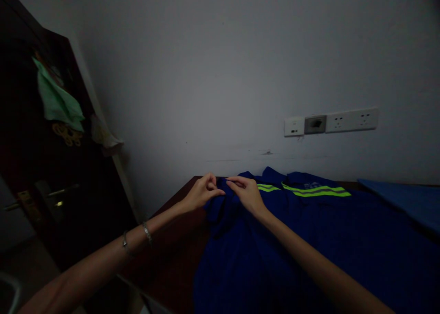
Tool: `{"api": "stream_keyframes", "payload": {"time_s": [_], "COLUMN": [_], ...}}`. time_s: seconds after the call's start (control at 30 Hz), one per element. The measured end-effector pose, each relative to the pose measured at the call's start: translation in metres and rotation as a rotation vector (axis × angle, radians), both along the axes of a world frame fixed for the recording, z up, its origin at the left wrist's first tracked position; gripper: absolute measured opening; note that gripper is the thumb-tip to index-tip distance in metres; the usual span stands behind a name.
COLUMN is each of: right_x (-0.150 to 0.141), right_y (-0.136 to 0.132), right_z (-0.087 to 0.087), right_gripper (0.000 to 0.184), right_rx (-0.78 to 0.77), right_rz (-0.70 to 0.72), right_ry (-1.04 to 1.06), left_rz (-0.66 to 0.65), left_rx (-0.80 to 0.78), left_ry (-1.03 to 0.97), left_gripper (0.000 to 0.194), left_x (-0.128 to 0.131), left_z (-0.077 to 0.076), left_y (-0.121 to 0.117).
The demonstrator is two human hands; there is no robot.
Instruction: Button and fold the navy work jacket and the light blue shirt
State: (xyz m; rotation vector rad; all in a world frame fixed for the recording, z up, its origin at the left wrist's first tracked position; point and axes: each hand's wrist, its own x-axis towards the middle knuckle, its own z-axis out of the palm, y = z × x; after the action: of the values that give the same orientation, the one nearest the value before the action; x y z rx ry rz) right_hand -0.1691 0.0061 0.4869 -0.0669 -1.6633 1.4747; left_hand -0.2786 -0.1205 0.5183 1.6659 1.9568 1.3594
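A dark blue work jacket (pixel 309 231) with yellow-green and grey reflective stripes lies spread over a dark red table. My left hand (pixel 203 192) is at the jacket's left edge, its fingers curled and the thumb reaching toward the cloth. Just right of it, my right hand (pixel 248 195) pinches the same part of the garment between thumb and fingers. The two hands are close together but apart. Dim light hides the exact fold of fabric between the fingertips.
The table's dark red top (pixel 168 254) shows left of the jacket, against a pale wall (pixel 206 75). A lighter blue cloth (pixel 405 204) lies at the right. Wall sockets (pixel 350 120) are above. A dark door (pixel 68 199) with a green cloth (pixel 58 98) stands left.
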Motion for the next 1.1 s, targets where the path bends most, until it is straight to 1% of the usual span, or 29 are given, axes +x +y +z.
{"api": "stream_keyframes", "payload": {"time_s": [0.1,0.33,0.47,0.63,0.73,0.83,0.93,1.1], "right_x": [0.000,0.002,0.005,0.003,0.001,-0.001,0.000,0.002], "right_y": [-0.002,-0.007,-0.012,-0.014,-0.011,-0.007,-0.007,-0.009], "right_z": [-0.003,-0.007,-0.008,-0.013,-0.018,-0.022,-0.024,-0.026], "right_gripper": [0.021,0.018,0.017,0.017,0.018,0.018,0.018,0.020], "right_rx": [0.007,0.012,0.034,0.025,0.002,-0.026,-0.026,0.005], "right_rz": [0.017,0.024,-0.035,-0.095,-0.116,-0.141,-0.168,-0.192], "right_ry": [0.013,0.022,0.045,0.074,0.057,0.045,0.051,0.074], "left_rz": [0.014,0.081,0.138,0.153,0.130,0.099,0.088,0.136], "left_rx": [0.013,0.116,0.143,0.159,0.144,0.140,0.144,0.123], "left_ry": [0.030,0.206,0.275,0.262,0.228,0.150,0.025,-0.211], "left_gripper": [0.036,0.031,0.026,0.018,0.013,0.012,0.018,0.030], "left_x": [0.005,0.011,0.014,0.019,0.018,0.018,0.019,0.024], "left_z": [-0.003,-0.011,-0.015,-0.020,-0.023,-0.025,-0.026,-0.027], "left_y": [-0.001,-0.005,-0.005,-0.002,0.000,0.003,0.008,0.013]}}
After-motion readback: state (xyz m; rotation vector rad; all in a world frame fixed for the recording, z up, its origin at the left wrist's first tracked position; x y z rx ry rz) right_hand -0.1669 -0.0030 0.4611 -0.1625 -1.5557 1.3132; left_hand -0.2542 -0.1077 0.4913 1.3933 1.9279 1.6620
